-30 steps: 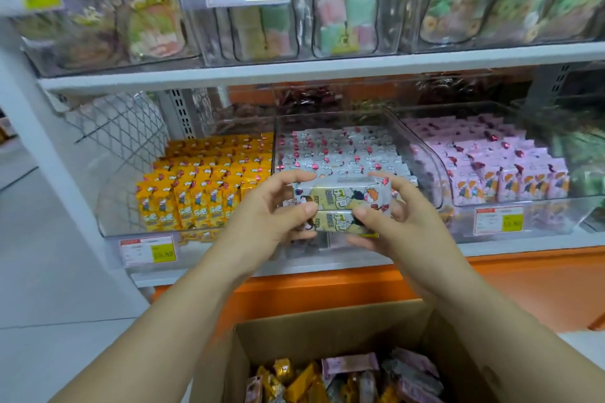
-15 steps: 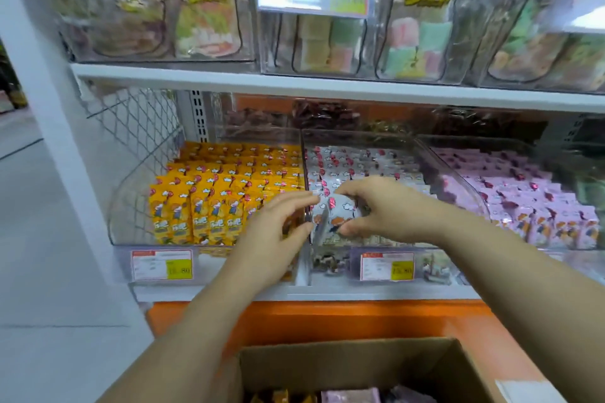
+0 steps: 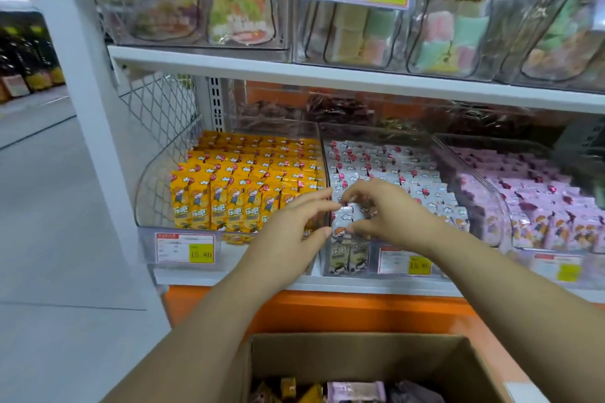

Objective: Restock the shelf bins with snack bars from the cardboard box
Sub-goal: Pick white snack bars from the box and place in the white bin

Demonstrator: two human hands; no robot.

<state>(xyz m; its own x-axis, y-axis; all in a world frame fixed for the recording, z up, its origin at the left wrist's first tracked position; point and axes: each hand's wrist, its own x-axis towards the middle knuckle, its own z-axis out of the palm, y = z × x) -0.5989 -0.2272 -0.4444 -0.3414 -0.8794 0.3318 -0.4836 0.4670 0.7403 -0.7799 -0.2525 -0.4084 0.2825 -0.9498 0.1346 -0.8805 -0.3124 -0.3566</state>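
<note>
Two or three white snack bars point(image 3: 342, 222) stand upright at the front left corner of the clear middle bin point(image 3: 376, 128), just behind its front wall and touching the rows of the same white bars that fill the bin behind them. How many are in the bunch is hard to tell, as fingers cover part of it.

Both hands are on them. The right hand point(image 3: 393, 213) arches over from the right, its grip clamped on the bunch with fingers curled over the top and the thumb low on the wrapper. The left hand point(image 3: 294, 232) has its grip on the left edge, pinched between forefinger above and thumb below.

The bars look light, in thin glossy film that is likely slippery and crinkles under pressure; the filling may crush or snap if squeezed. The flat faces or the short ends seem the best place to hold, pressing a few together as one block so none slides out.

Orange bars point(image 3: 235, 180) fill the bin to the left and pink bars point(image 3: 523, 193) the one to the right, all on the same shelf point(image 3: 294, 283). Below, near the person, the cardboard box point(image 3: 360, 357) is open with mixed bars in its bottom.
</note>
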